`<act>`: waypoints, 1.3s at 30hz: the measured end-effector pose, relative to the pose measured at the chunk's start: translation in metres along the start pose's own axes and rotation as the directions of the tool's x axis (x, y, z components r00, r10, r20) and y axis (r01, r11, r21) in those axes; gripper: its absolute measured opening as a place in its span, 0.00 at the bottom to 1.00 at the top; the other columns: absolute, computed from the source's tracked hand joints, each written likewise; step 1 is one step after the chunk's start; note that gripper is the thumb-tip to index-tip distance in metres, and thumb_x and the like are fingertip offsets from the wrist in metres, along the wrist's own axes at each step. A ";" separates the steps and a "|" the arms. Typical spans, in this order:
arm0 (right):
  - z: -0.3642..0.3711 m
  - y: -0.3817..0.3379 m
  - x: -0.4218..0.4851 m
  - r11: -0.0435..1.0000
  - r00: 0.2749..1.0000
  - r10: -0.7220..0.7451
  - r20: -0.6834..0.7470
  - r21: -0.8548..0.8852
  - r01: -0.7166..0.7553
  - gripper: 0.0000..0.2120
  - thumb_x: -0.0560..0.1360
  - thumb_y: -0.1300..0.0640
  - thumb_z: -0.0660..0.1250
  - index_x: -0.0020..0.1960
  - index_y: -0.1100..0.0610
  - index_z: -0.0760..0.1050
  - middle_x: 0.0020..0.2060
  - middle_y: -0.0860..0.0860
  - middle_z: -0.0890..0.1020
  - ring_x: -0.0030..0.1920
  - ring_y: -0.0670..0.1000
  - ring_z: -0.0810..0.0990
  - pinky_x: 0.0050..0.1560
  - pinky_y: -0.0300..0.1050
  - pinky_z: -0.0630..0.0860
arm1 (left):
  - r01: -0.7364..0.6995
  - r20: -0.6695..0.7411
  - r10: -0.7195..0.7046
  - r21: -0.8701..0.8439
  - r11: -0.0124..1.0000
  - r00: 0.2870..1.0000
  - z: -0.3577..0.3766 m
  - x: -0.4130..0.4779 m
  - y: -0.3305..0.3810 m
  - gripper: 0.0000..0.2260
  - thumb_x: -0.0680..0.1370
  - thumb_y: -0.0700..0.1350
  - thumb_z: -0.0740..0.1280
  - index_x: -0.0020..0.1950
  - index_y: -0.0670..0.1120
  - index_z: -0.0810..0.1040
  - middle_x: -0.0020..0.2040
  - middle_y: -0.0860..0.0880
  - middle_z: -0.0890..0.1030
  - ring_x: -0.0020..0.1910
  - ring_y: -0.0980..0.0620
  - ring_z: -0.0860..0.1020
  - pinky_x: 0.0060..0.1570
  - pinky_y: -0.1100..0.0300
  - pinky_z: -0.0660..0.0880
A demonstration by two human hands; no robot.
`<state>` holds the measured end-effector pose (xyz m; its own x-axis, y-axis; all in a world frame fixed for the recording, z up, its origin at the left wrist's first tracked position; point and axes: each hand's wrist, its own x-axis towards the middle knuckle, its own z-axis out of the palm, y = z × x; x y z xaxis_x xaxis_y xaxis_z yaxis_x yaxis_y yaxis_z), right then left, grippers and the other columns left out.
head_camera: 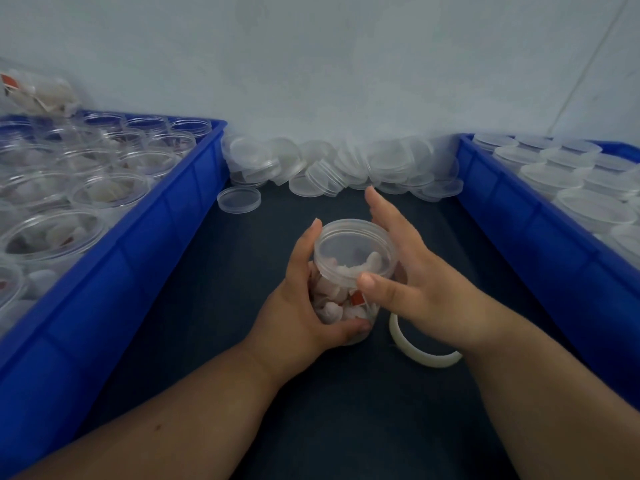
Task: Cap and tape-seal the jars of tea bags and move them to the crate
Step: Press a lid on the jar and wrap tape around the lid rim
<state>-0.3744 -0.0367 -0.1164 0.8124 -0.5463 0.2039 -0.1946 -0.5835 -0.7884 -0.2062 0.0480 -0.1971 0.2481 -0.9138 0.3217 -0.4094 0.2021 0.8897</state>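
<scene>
Left hand [304,306] wraps the jar [330,308] of tea bags, thumb curled low. Right hand [412,282] lies flat-fingered against its lid [353,251], thumb on the rim. The jar's long axis is near upright, lid on top, above the dark worktop [225,278]. A tape roll [415,355] sits just right of the jar (half hidden by the wrist).

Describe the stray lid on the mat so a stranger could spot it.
Find the left blue crate of uncapped jars; past its far corner a heap of clear lids lines the wall. The stray lid lies on the dark mat before the heap's left end, alone, overlapped by none.
</scene>
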 end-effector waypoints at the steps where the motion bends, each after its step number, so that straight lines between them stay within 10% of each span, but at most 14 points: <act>1: -0.001 0.001 -0.001 0.999 1.000 0.019 -0.001 0.031 -0.019 0.40 0.69 0.32 0.67 0.71 0.23 0.44 0.66 0.17 0.54 0.71 0.27 0.54 0.68 0.30 0.62 | 0.002 0.006 -0.002 -0.002 1.000 1.000 0.000 0.000 0.001 0.57 0.65 0.48 0.83 0.68 0.84 0.43 0.62 0.79 0.71 0.65 0.72 0.73 0.58 0.78 0.69; 5: 0.001 0.003 -0.001 0.995 0.994 0.080 -0.078 -0.046 -0.083 0.40 0.67 0.32 0.68 0.72 0.24 0.49 0.70 0.25 0.61 0.71 0.33 0.63 0.72 0.46 0.66 | 0.002 0.014 -0.001 -0.022 1.000 1.000 0.000 0.001 0.004 0.54 0.61 0.59 0.79 0.69 0.83 0.42 0.64 0.80 0.68 0.66 0.72 0.72 0.59 0.78 0.68; 18: -0.003 -0.006 0.006 0.918 0.980 0.034 -0.197 -0.382 -0.109 0.43 0.60 0.25 0.64 0.70 0.43 0.69 0.57 0.33 0.70 0.56 0.26 0.68 0.49 0.21 0.65 | -0.041 0.002 0.041 0.035 0.999 0.999 0.001 0.000 -0.002 0.53 0.65 0.47 0.82 0.68 0.82 0.49 0.61 0.77 0.74 0.62 0.70 0.76 0.55 0.78 0.71; 23: 0.004 -0.001 0.005 0.953 0.967 0.059 -0.249 -0.275 -0.129 0.39 0.56 0.27 0.68 0.63 0.44 0.71 0.55 0.35 0.70 0.57 0.31 0.70 0.50 0.27 0.68 | -0.015 0.012 0.015 -0.002 1.000 1.000 0.002 0.000 0.005 0.50 0.62 0.57 0.79 0.69 0.81 0.48 0.62 0.77 0.72 0.64 0.70 0.74 0.56 0.77 0.70; 28: 0.007 0.001 0.006 0.979 0.987 0.110 -0.120 -0.157 -0.128 0.45 0.57 0.24 0.67 0.69 0.33 0.55 0.66 0.37 0.63 0.62 0.27 0.62 0.53 0.25 0.66 | -0.008 0.025 0.008 -0.001 1.000 1.000 0.001 0.000 0.005 0.54 0.62 0.58 0.80 0.69 0.83 0.42 0.65 0.78 0.69 0.66 0.72 0.72 0.58 0.79 0.69; 31: 0.001 0.005 0.001 0.994 0.996 0.083 0.039 0.068 -0.085 0.48 0.66 0.27 0.66 0.75 0.30 0.40 0.70 0.22 0.53 0.70 0.25 0.54 0.63 0.25 0.63 | 0.005 0.021 -0.005 -0.001 1.000 1.000 0.001 0.000 0.004 0.54 0.61 0.60 0.79 0.69 0.83 0.42 0.67 0.76 0.70 0.66 0.70 0.73 0.60 0.75 0.70; 35: -0.001 0.009 -0.002 0.988 0.990 0.130 -0.057 0.096 -0.124 0.46 0.65 0.35 0.73 0.76 0.33 0.52 0.67 0.26 0.67 0.67 0.32 0.69 0.67 0.41 0.71 | 0.002 0.021 -0.002 0.006 1.000 1.000 0.000 0.000 0.003 0.55 0.61 0.59 0.79 0.69 0.83 0.40 0.65 0.80 0.68 0.65 0.73 0.72 0.57 0.80 0.67; 39: 0.006 0.003 0.005 0.990 0.971 0.117 -0.209 -0.059 -0.132 0.50 0.56 0.35 0.78 0.73 0.36 0.59 0.61 0.34 0.69 0.59 0.29 0.70 0.54 0.22 0.69 | -0.001 0.028 0.001 -0.005 1.000 1.000 0.000 0.001 0.003 0.54 0.62 0.57 0.80 0.68 0.84 0.42 0.63 0.81 0.69 0.64 0.75 0.72 0.55 0.81 0.67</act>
<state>-0.3677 -0.0369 -0.1213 0.6514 -0.7240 0.2269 -0.3322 -0.5410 -0.7727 -0.2075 0.0477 -0.1942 0.2227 -0.9231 0.3135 -0.4052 0.2048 0.8910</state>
